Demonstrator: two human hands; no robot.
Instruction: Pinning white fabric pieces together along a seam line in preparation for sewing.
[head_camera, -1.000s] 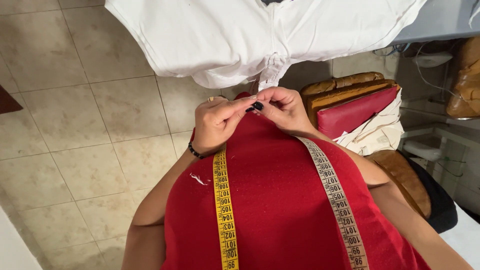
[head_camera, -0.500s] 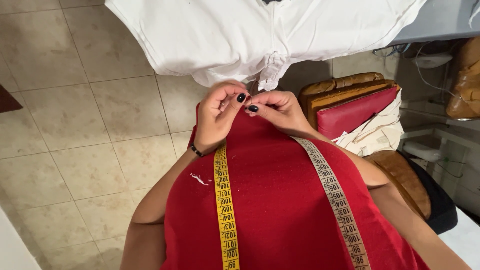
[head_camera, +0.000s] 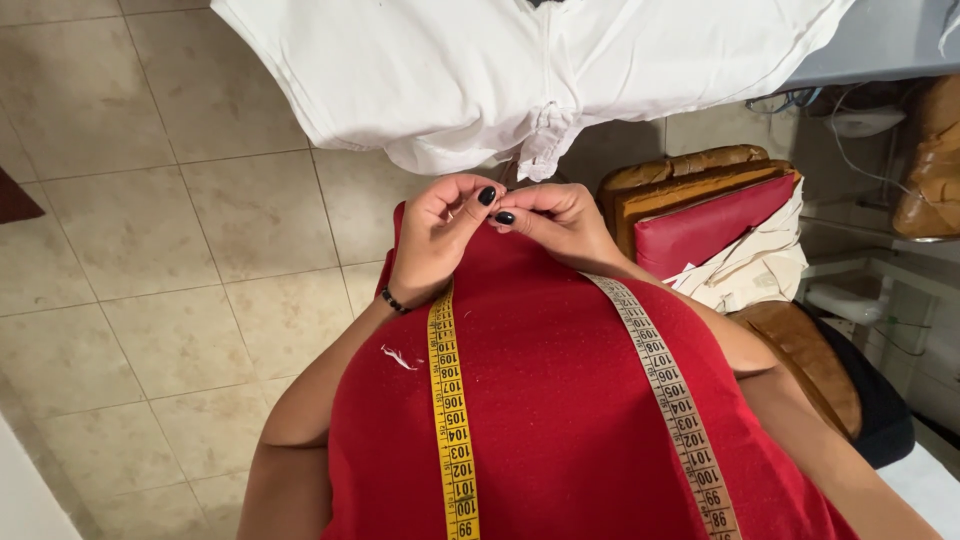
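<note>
My left hand (head_camera: 435, 240) and my right hand (head_camera: 565, 225) meet in front of my chest, fingertips pinched together and touching, dark-painted nails facing up. Whatever lies between the fingertips is too small to make out. Just above the hands hangs the gathered lower edge of a white garment (head_camera: 500, 70). I wear a red top (head_camera: 560, 400). A measuring tape drapes around my neck, its yellow side (head_camera: 450, 420) on the left and its white side (head_camera: 675, 410) on the right. A dark bracelet (head_camera: 395, 300) circles my left wrist.
Beige floor tiles (head_camera: 180, 230) spread to the left. At the right stands a wooden chair with a red cushion (head_camera: 710, 225) and pale cloth (head_camera: 750, 270). A grey tabletop (head_camera: 880, 40) is at the top right, with cables and a brown bag (head_camera: 930, 160) beneath.
Both hands stay together in the same spot. My left thumb has lifted slightly and the fingertips have shifted against each other.
</note>
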